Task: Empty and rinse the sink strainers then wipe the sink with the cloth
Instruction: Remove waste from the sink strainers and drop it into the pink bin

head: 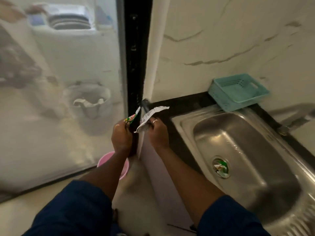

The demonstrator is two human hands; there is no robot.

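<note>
Both hands left of the sink (pixel 187 126): left hand (pixel 121 137) pinching a green wrapper (pixel 131 119), right hand (pixel 157 132) a white one (pixel 150 117). Strainer (pixel 220 168) in the drain, debris inside. Risk: scraps drop beside the pink bin (pixel 104 159).

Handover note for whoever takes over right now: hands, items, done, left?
Left hand: shut on a green printed wrapper scrap.
Right hand: shut on a white printed wrapper scrap.
Both are held left of the stainless steel sink, above a pink plastic bin.
Round drain strainer sits in the basin, holding green and white scraps.
Done: some scraps lifted out.
Left: empty and rinse the strainer, wipe the sink. No cloth in view.
</note>
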